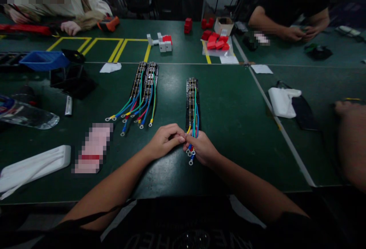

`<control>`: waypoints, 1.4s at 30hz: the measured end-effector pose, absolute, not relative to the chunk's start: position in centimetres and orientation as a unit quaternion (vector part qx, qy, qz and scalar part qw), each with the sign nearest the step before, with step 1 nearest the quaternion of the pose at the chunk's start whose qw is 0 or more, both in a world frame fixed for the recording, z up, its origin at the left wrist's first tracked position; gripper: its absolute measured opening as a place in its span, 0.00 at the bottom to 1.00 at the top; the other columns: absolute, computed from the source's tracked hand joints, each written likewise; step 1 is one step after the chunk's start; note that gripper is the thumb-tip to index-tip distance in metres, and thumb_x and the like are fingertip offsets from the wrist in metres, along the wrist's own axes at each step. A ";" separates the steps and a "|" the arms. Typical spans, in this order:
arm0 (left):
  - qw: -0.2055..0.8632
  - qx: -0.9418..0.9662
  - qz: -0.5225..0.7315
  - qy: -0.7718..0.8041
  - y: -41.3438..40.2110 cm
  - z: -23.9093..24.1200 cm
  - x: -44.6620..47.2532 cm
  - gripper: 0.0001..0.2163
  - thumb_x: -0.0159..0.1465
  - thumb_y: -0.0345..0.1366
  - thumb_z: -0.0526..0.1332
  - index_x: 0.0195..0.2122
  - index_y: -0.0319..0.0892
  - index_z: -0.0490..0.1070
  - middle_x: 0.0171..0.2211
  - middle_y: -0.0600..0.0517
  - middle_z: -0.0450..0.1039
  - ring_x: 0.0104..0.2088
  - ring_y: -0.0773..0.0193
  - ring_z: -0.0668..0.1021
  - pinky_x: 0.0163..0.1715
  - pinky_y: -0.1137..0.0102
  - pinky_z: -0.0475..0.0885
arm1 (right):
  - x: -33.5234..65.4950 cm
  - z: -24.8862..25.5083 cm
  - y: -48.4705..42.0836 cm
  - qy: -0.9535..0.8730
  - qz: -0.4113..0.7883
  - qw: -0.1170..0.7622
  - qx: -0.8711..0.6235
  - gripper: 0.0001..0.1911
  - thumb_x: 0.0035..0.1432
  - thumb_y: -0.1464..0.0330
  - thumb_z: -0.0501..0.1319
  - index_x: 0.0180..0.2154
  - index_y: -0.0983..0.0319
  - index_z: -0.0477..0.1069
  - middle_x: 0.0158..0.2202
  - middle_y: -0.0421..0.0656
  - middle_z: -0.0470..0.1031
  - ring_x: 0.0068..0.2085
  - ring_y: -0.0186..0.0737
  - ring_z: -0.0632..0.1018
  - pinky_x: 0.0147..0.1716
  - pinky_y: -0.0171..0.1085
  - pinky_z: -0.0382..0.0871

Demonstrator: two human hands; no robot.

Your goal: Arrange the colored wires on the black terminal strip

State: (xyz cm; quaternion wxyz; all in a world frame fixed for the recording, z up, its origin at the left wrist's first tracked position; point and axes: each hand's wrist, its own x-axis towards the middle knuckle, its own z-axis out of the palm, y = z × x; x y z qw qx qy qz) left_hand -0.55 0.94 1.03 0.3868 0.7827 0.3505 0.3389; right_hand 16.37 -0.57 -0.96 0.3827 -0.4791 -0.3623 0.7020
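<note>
A black terminal strip (192,96) lies in front of me, pointing away. From it yellow, green, blue and red wires (196,117) run toward me. My right hand (204,148) is closed around the bundle, and the ring terminals (191,162) stick out below its fingers. My left hand (166,141) meets it from the left, thumb and fingers pinched together beside the right thumb. Whatever may be in that pinch is hidden. Two similar strips (148,77) lie side by side to the left, their wires fanned out and ending in ring terminals (122,133).
Red plastic parts (219,43) lie on a bag at the back, right of grey-white blocks (165,46). On the left are a blue bin (42,59), a water bottle (31,114) and a white power bank-like case (37,165). Co-workers' hands (297,34) show across the table.
</note>
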 end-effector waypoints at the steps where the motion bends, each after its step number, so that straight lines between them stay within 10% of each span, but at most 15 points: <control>1: 0.396 0.778 0.336 0.354 1.0 1.0 -0.5 0.09 0.65 0.38 0.58 0.34 0.38 0.72 0.32 0.51 0.71 0.33 0.67 0.73 0.34 0.72 0.67 | 16.4 -1.0 -0.6 -0.365 0.699 0.385 -0.480 0.15 0.49 0.60 0.66 0.24 0.62 0.66 0.16 0.36 0.68 0.18 0.31 0.70 0.20 0.31 0.61; 42: 0.507 0.707 0.339 0.358 1.6 1.1 0.1 0.12 0.64 0.41 0.59 0.31 0.36 0.69 0.27 0.52 0.70 0.27 0.69 0.72 0.27 0.75 0.66 | 16.3 -0.8 -0.7 -0.372 0.700 0.398 -0.461 0.18 0.49 0.57 0.67 0.22 0.63 0.65 0.16 0.38 0.69 0.20 0.33 0.73 0.22 0.32 0.63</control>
